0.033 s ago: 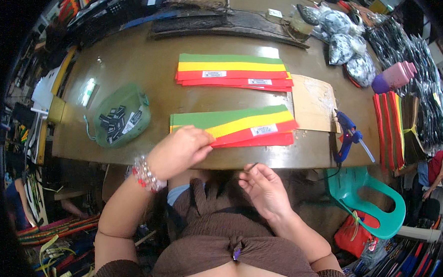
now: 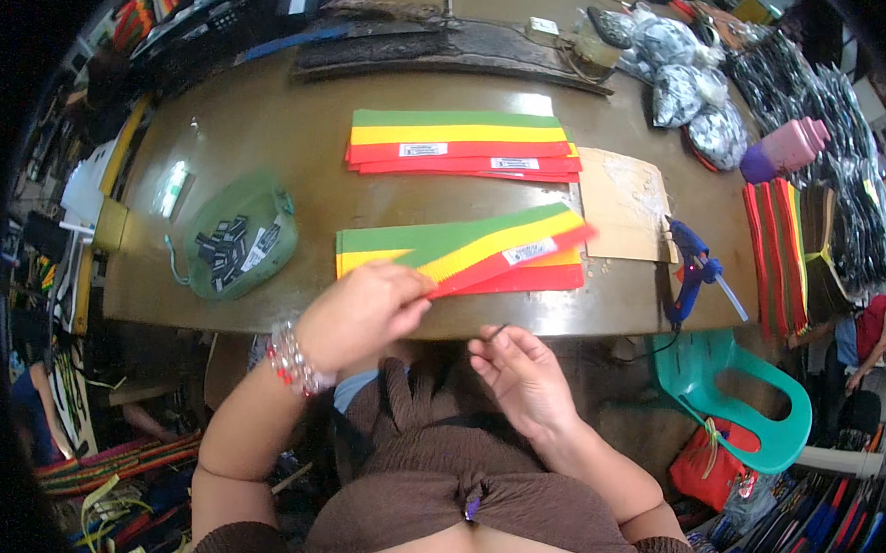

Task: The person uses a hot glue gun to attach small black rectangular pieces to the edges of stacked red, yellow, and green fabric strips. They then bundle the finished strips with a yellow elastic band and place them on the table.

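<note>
Green, yellow and red, the top strip (image 2: pixel 500 245) now slants more steeply towards 2 o'clock from the left hand (image 2: pixel 369 303), exposing more of the stack (image 2: pixel 543 279) beneath. That hand, back upward, pinches the strip's near end; the right hand (image 2: pixel 526 376), at 4 o'clock, pinches a dark piece (image 2: pixel 499 332), fingers curled.

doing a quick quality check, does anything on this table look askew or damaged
The top striped strip in the nearer stack slants across the rest, though the left hand is holding it. The cardboard looks scuffed, with pale patches.
</note>
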Demonstrator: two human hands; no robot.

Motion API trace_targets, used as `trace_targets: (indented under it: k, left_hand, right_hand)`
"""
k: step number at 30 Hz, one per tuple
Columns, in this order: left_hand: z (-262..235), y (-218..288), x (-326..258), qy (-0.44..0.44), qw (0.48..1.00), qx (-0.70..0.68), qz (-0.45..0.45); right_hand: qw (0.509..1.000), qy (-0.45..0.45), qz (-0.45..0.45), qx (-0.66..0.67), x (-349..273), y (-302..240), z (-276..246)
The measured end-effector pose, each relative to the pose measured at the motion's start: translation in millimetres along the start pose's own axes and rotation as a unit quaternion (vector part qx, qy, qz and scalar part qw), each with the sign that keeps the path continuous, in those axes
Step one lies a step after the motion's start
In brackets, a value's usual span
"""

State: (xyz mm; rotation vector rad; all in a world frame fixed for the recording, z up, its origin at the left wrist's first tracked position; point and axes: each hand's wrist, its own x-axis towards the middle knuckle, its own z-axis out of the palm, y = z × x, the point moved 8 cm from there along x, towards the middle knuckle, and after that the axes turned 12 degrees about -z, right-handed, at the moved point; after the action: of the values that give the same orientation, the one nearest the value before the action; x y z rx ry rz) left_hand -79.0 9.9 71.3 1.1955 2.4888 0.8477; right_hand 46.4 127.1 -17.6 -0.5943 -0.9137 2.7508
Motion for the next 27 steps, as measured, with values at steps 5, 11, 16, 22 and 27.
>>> trace_targets:
  k: [5,11,16,22,27]
  left_hand:
    - [13.5,22.6,-8.0,-0.012,0.974,-0.185,-0.129]
    - [16.7,25.7,-13.6,-0.003,0.957,-0.24,-0.162]
    - [18.0,23.8,-14.3,-0.004,0.951,-0.258,-0.171]
    - [15.1,26.8,-14.4,0.029,0.962,-0.227,-0.153]
    - [6.0,34.9,-9.8,0.104,0.984,-0.095,-0.111]
  right_hand:
    - [0.999,-0.015,-0.02,0.044,8.8,12.7,13.8]
    - [0.999,-0.014,-0.026,0.038,10.5,15.7,11.4]
    - [0.999,-0.009,-0.021,0.043,11.2,16.5,15.7]
    - [0.999,-0.006,-0.026,0.039,13.1,18.7,15.1]
    - [0.999,-0.019,-0.014,0.028,15.6,18.4,25.0]
